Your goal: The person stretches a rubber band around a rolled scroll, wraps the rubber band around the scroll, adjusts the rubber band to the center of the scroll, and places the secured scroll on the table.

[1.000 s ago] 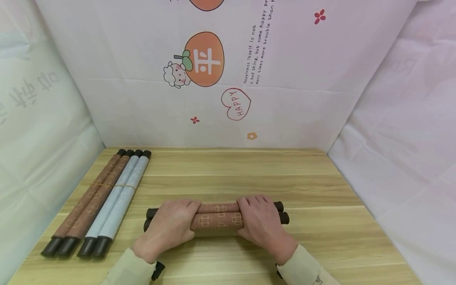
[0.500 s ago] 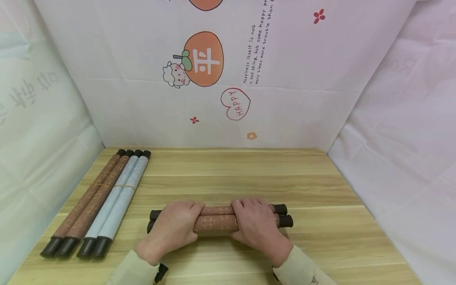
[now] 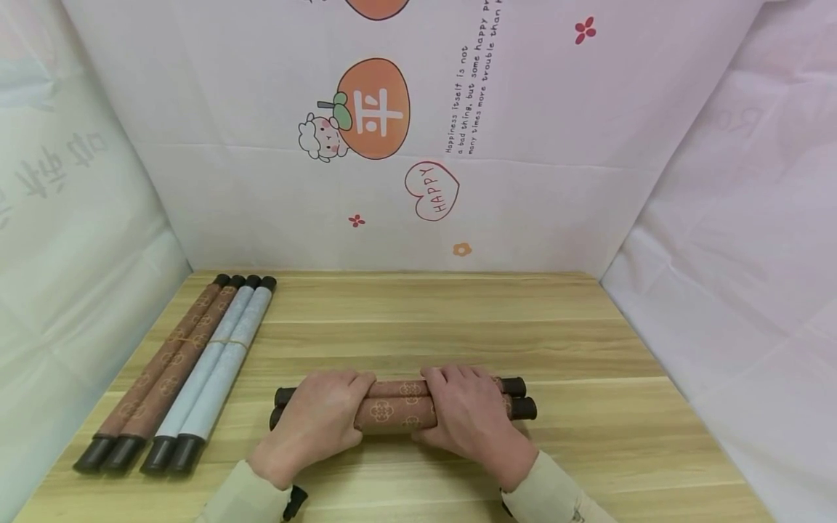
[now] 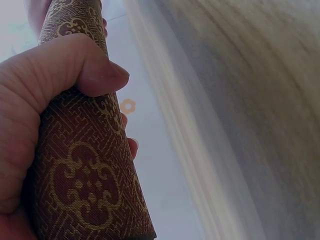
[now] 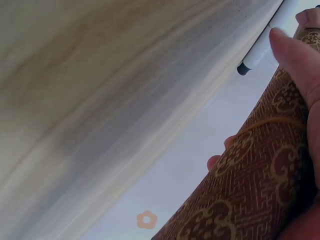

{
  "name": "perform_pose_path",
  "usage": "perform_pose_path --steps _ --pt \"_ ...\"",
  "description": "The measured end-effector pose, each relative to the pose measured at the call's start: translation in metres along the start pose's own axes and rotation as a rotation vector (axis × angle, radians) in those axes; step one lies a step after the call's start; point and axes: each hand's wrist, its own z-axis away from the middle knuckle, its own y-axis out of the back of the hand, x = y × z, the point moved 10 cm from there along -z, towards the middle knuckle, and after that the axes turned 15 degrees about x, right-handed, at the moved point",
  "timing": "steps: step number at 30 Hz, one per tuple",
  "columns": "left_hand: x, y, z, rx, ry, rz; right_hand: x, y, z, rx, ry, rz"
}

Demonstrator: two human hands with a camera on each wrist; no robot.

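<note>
Two brown scrolls (image 3: 397, 412) with gold flower patterns and black end knobs (image 3: 524, 408) lie side by side across the front middle of the table. My left hand (image 3: 318, 412) grips them left of centre, its thumb wrapped over the near side in the left wrist view, where the brown scroll (image 4: 85, 185) fills the foreground. Right of centre, my right hand (image 3: 469, 415) holds the same pair with curled fingers. A tan rubber band (image 5: 272, 121) circles the scrolls in the right wrist view. The stretches of scroll beneath both palms are hidden.
Along the table's left side lie two more brown scrolls (image 3: 171, 363) and two pale blue scrolls (image 3: 219, 367), all with black ends; a thin band (image 3: 229, 341) crosses the blue pair. White printed cloth (image 3: 523, 203) rises behind the wooden table (image 3: 418, 319) and at both sides.
My right hand has slid left along the brown scrolls, baring more of their right ends. The held pair and my left hand have shifted slightly right; the scrolls also sit a little nearer.
</note>
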Motion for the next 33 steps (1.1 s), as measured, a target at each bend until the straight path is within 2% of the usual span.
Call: perform_pose_path --steps 9,13,19,25,33 --pt "-0.006 -0.003 0.004 -0.044 0.043 0.004 0.016 -0.001 0.007 -0.079 -0.048 -0.063" --pt "-0.011 -0.002 0.005 -0.056 0.065 0.007 0.028 -0.001 0.011 -0.094 -0.063 -0.042" --pt "-0.014 0.001 0.004 -0.056 0.059 0.001 0.039 -0.001 0.011 -0.107 -0.058 -0.009" --pt "-0.013 0.004 0.002 -0.046 0.042 -0.001 0.041 0.000 0.010 -0.114 -0.038 0.016" --pt "-0.007 0.004 -0.001 -0.021 0.019 -0.001 0.033 -0.002 0.010 -0.126 -0.028 0.014"
